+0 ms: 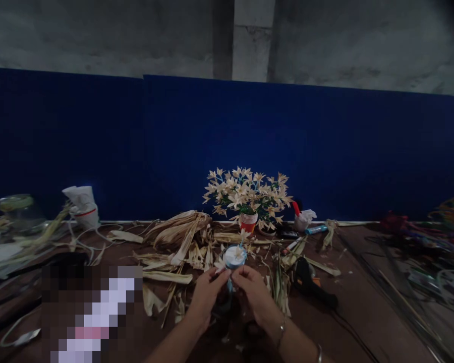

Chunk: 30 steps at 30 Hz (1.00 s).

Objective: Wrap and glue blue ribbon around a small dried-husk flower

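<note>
My left hand pinches a small pale husk flower at its fingertips. Close beside it, my right hand has thumb and forefinger pressed together; what lies between them is too small to make out. A light blue strip shows below the fingertips, between the two hands. Just beyond them is a round roll with a white face and blue rim, with more pale flowers at its edge. Behind stands a bunch of husk flowers in a red and white cup.
Dried corn husks lie spread to the left and middle. A black glue gun with a cord rests at right. Coloured strands are heaped far right, a glass jar far left. A blue partition closes the back.
</note>
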{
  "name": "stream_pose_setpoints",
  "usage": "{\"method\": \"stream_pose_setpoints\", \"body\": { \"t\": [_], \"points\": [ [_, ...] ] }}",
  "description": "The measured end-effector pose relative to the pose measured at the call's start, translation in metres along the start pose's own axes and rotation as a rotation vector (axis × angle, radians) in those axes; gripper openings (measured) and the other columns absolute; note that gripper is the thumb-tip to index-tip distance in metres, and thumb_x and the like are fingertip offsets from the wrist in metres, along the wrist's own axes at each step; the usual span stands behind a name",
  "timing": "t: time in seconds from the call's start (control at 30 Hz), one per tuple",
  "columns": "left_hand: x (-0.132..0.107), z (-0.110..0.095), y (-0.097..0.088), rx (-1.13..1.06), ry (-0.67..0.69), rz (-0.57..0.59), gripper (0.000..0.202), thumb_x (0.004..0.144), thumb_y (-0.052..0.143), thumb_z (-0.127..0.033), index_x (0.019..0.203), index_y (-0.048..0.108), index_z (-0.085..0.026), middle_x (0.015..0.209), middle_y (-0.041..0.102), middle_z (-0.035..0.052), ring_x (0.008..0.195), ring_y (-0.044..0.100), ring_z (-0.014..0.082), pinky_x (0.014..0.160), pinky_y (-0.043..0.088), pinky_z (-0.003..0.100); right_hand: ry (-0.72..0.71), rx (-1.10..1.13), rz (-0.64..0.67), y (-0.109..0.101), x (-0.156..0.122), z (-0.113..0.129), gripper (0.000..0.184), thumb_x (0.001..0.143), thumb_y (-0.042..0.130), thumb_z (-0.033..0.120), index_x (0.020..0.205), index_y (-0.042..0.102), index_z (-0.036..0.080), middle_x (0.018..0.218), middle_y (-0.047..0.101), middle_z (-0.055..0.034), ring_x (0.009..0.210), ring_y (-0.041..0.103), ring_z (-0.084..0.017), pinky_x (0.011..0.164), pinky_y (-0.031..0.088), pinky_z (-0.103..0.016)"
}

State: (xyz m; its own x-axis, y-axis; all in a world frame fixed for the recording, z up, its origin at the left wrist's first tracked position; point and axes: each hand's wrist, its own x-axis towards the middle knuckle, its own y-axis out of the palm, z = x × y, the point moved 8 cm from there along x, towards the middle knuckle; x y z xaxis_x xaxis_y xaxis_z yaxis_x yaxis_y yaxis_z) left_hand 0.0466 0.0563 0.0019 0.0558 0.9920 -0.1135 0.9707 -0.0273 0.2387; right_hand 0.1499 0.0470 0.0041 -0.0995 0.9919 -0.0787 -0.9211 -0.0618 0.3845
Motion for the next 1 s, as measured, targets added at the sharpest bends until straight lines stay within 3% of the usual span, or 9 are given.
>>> {"method": "stream_pose_setpoints", "body": {
  "t": [0.2, 0.4, 0.53, 0.63, 0.77, 0.87, 1.0],
  "points": [
    [-0.004, 0.001, -0.001, -0.039, -0.058, -0.015, 0.034, 0.055, 0.067, -0.037, 0.075, 0.060, -0.011, 0.053, 0.055, -0.0017, 0.046, 0.047, 0.0085, 0.044, 0.034, 0.018, -0.366, -0.455, -0.169, -0.006, -0.004, 0.025, 0.013, 0.065, 0.055, 0.025, 0.058, 0.051, 0.016, 0.053, 0.045, 0.0051, 0.051, 0.038, -0.009, 0.049, 0.032, -0.019],
    [-0.008, 0.004, 0.007, -0.252, -0.046, 0.008, 0.032, 0.053, 0.070, -0.029, 0.078, 0.062, -0.011, 0.065, 0.062, 0.0028, 0.057, 0.055, 0.0117, 0.054, 0.042, 0.021, -0.482, -0.580, -0.225, 0.003, -0.019, 0.041, 0.012, 0.070, 0.049, 0.024, 0.061, 0.050, 0.016, 0.056, 0.047, 0.0039, 0.054, 0.043, -0.010, 0.052, 0.035, -0.019],
    [-0.005, 0.004, 0.002, -0.194, 0.000, -0.020, 0.030, 0.053, 0.070, -0.030, 0.075, 0.062, -0.011, 0.064, 0.061, 0.0020, 0.056, 0.054, 0.0115, 0.055, 0.041, 0.021, -0.523, -0.636, -0.263, 0.006, -0.025, 0.046, 0.011, 0.071, 0.049, 0.023, 0.063, 0.053, 0.016, 0.059, 0.051, 0.0021, 0.058, 0.046, -0.011, 0.057, 0.037, -0.021],
    [0.001, 0.001, -0.003, -0.031, 0.049, -0.005, 0.029, 0.054, 0.067, -0.034, 0.072, 0.062, -0.012, 0.059, 0.059, -0.0008, 0.051, 0.049, 0.0094, 0.049, 0.037, 0.019, -0.509, -0.637, -0.252, 0.005, -0.022, 0.045, 0.012, 0.070, 0.050, 0.024, 0.062, 0.055, 0.016, 0.058, 0.053, 0.0018, 0.058, 0.047, -0.012, 0.056, 0.037, -0.021],
    [0.008, -0.003, -0.010, 0.244, 0.108, -0.018, 0.024, 0.056, 0.062, -0.035, 0.064, 0.061, -0.013, 0.045, 0.048, -0.0048, 0.042, 0.040, 0.0083, 0.042, 0.029, 0.018, -0.367, -0.475, -0.197, -0.004, -0.007, 0.034, 0.008, 0.064, 0.056, 0.023, 0.067, 0.059, 0.016, 0.061, 0.057, 0.0008, 0.058, 0.049, -0.012, 0.055, 0.038, -0.021],
    [0.009, -0.014, -0.004, 0.440, 0.233, 0.053, 0.018, 0.057, 0.059, -0.031, 0.055, 0.060, -0.013, 0.048, 0.052, -0.0021, 0.049, 0.044, 0.0115, 0.048, 0.033, 0.020, -0.285, -0.417, -0.147, -0.007, 0.001, 0.026, 0.004, 0.057, 0.059, 0.018, 0.060, 0.061, 0.016, 0.055, 0.057, 0.0017, 0.055, 0.048, -0.012, 0.054, 0.037, -0.022],
    [0.005, -0.021, 0.003, 0.582, 0.332, 0.111, 0.017, 0.059, 0.055, -0.028, 0.052, 0.060, -0.014, 0.051, 0.056, -0.0002, 0.056, 0.049, 0.0152, 0.054, 0.036, 0.021, -0.284, -0.448, -0.156, -0.010, 0.003, 0.027, 0.006, 0.055, 0.058, 0.014, 0.053, 0.063, 0.017, 0.049, 0.055, 0.0033, 0.050, 0.045, -0.010, 0.051, 0.034, -0.021]
  ]
}}
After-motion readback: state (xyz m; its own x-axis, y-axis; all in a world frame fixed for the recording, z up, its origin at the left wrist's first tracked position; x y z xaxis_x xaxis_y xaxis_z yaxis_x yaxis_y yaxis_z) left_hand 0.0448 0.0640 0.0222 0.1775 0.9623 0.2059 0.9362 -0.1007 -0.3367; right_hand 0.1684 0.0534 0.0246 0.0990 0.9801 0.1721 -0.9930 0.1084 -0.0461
